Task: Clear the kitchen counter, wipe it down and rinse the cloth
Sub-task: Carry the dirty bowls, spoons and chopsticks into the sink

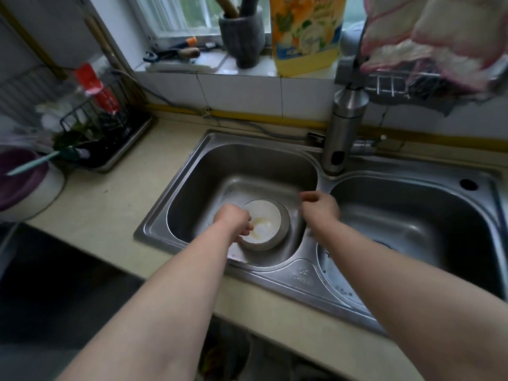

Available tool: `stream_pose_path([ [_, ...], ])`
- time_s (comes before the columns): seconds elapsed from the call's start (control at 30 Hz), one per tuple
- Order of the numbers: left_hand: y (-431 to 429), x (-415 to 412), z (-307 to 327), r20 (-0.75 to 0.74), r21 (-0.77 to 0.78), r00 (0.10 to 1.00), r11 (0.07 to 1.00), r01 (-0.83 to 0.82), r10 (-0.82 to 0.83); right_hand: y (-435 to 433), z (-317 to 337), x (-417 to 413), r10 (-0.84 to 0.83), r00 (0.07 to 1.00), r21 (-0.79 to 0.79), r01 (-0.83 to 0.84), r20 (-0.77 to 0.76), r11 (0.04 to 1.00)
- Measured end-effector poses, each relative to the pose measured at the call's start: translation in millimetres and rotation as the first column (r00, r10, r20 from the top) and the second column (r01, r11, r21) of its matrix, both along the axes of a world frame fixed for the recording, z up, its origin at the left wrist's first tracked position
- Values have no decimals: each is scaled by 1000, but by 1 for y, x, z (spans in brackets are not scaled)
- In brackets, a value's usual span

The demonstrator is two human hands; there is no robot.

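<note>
Frame centre: our left hand grips the bowl rim in the sink; right hand curled, we cannot tell on what.

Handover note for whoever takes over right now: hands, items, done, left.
Left hand grips the rim of the soiled bowl in the left basin.
Right hand over the divider, fingers curled, blurred; hold unclear.
Cloths hang on the rack beside the tap.
Done: bowl off the counter.
Left: tray at its left end, then wipe, rinse cloth.
</note>
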State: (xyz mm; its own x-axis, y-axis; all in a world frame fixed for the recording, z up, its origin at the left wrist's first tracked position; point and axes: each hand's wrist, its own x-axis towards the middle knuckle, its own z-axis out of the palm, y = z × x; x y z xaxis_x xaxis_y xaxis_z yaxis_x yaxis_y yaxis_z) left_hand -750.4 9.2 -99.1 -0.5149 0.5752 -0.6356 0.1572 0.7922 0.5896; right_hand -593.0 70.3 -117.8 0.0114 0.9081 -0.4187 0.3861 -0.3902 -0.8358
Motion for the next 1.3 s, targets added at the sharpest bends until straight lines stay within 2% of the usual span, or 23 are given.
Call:
stream_pose_path([
  [0.17, -8, 38, 19, -26, 82, 994, 991, 106, -104, -33, 16, 53, -44, 999, 53, 44, -5, 998],
  [0.37, -1, 110, 36, -67, 130, 955, 946, 295, -289, -55, 28, 141, -175, 981, 66, 170, 89, 983],
  [0.57, 14, 186, 43, -114, 148, 877, 865, 480, -467, -72, 40, 231, -305, 939, 78, 296, 159, 952],
  [0.73, 27, 269, 55, -166, 177, 783, 763, 621, -599, -86, 48, 316, -483, 862, 85, 476, 154, 876],
  [1.13, 47, 481, 61, -153, 169, 650, 628, 759, -744, -91, 48, 530, -680, 704, 72, 682, 204, 727],
  [1.3, 62, 539, 57, -183, 132, 639, 626, 769, -747, -77, 45, 582, -703, 674, 34, 716, 225, 697],
])
